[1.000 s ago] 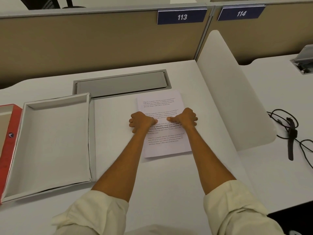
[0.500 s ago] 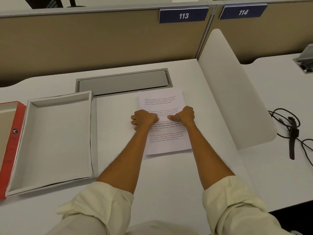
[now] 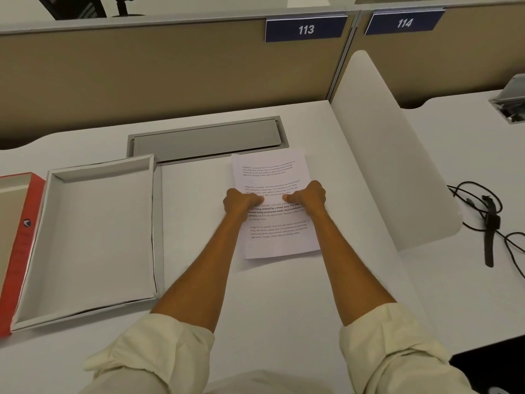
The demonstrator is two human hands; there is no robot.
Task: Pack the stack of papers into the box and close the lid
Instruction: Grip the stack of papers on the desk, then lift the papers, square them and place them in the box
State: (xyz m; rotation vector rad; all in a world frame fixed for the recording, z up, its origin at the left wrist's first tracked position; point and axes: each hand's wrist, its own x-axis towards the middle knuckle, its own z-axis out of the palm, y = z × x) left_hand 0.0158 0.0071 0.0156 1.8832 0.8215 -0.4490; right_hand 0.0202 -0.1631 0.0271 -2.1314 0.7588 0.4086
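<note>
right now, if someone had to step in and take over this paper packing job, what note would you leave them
Left hand: gripping the left edge of the stack of papers, thumb on top.
Right hand: the same on the right edge.
Papers lie flat on the desk, right of the box.
Box is open and holds nothing; its red lid lies to its left.
Done: box opened.
Left: lift the stack, lay it in the box, close the lid.
</note>
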